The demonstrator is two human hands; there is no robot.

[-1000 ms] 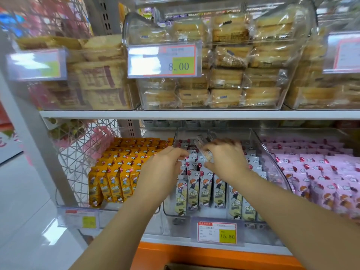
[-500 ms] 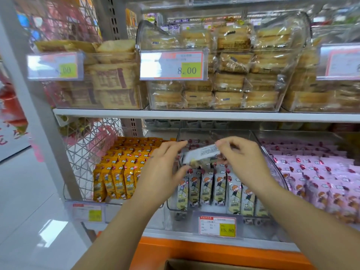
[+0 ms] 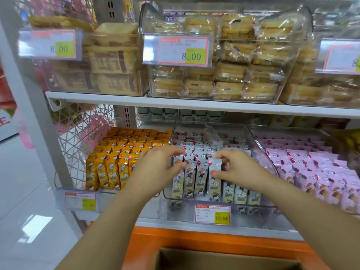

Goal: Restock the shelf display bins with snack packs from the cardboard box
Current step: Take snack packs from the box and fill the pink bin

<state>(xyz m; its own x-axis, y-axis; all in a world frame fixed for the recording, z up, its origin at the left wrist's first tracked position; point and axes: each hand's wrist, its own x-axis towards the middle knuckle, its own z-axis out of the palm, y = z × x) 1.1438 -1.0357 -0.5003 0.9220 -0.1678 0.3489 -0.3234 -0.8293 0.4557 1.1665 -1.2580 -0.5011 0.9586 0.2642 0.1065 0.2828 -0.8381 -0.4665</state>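
- Hands at the front rows: right hand (image 3: pixel 235 168) pinching a grey snack pack (image 3: pixel 215 168) upright; left hand (image 3: pixel 157 168) curled beside, grip unclear.
- Below, cardboard box (image 3: pixel 224 258).
- Seems mid-slotting into middle bin (image 3: pixel 259 145); then, likely, pressing level and releasing.

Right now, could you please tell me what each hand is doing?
Left hand: at the grey packs, grip cannot be told.
Right hand: pinching a grey snack pack.
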